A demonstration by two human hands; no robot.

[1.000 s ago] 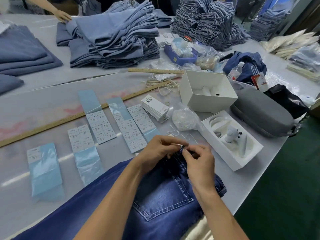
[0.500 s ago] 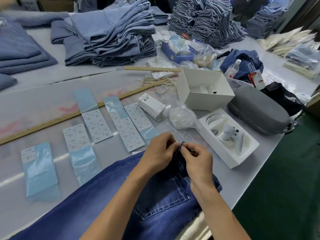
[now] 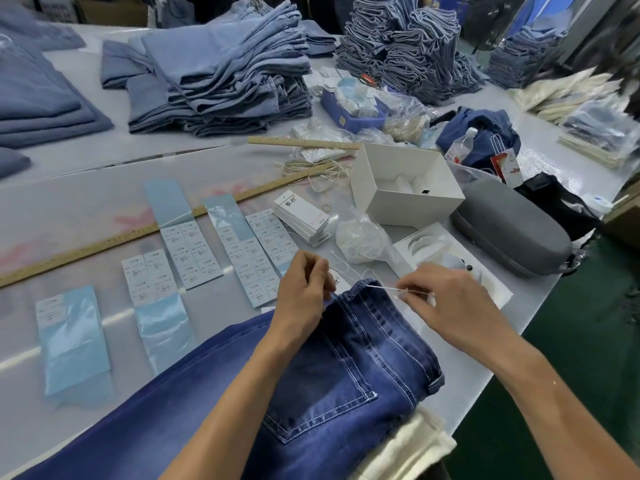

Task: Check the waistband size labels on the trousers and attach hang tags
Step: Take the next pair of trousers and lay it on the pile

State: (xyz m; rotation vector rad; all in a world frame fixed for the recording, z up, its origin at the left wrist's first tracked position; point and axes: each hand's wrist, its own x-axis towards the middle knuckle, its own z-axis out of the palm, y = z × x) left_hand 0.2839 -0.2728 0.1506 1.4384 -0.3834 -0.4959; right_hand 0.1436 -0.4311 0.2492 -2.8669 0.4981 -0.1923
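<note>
Two hands work at mid-frame, the left hand (image 3: 304, 289) and the right hand (image 3: 446, 299); one pair of dark blue jeans (image 3: 311, 375) lies across the lower frame; two wooden rulers, a long ruler (image 3: 138, 233) on the left and a short ruler (image 3: 301, 143) at upper centre; five sticker sheets (image 3: 190, 251) in the left half; one stack of hang tags (image 3: 303, 216); two open white boxes (image 3: 405, 188); one grey case (image 3: 512, 233) on the right; one water bottle (image 3: 460, 145)
</note>
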